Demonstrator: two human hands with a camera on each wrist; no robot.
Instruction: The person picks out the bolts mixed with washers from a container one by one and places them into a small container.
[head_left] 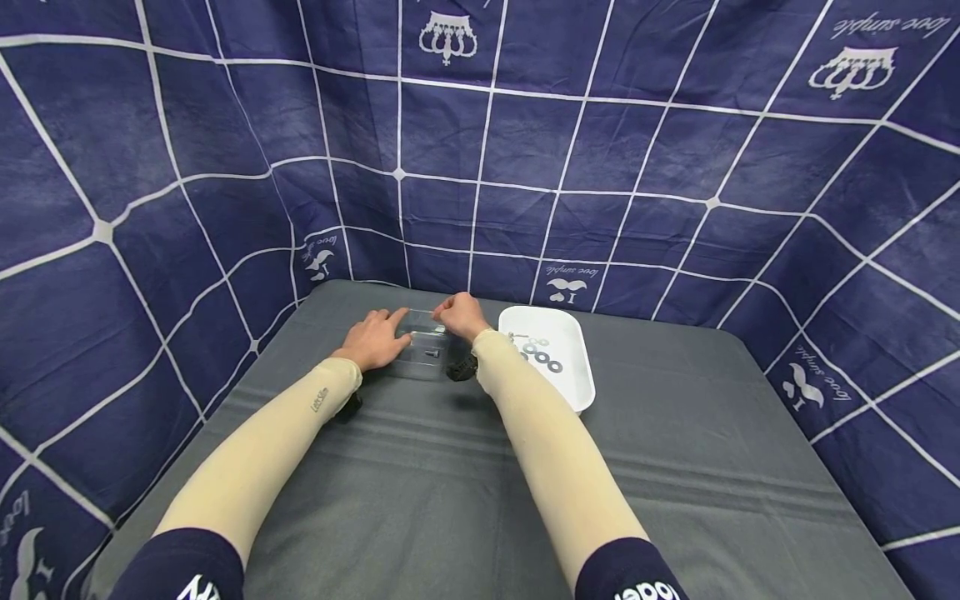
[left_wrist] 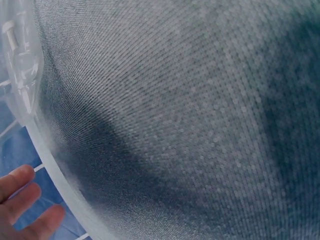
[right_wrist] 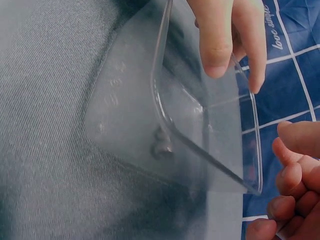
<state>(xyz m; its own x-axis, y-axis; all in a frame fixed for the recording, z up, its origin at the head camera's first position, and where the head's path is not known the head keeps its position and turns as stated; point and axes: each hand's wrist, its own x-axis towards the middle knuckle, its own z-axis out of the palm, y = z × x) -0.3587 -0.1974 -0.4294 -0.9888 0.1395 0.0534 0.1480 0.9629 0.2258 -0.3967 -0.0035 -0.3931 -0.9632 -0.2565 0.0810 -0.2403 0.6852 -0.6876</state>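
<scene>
A clear plastic box (head_left: 420,367) with a divider sits toward the back of the table. Inside its near compartment lies a small metal bolt (head_left: 432,353), blurred through the plastic in the right wrist view. My left hand (head_left: 373,340) is at the box's left side, its thumb and a finger reaching over the rim; its other fingers (left_wrist: 40,220) spread loosely in the left wrist view. Over the back right corner is my right hand (head_left: 461,315), fingers curled and thumb near the index finger. Nothing shows between those fingertips (right_wrist: 282,145) in the right wrist view.
Just right of the box, a white tray (head_left: 573,375) holds several grey washers (head_left: 542,357) and small metal parts; my right forearm crosses its near left edge. Grey cloth (head_left: 712,417) covers the table. Blue checked curtain (head_left: 562,142) encloses its back and sides.
</scene>
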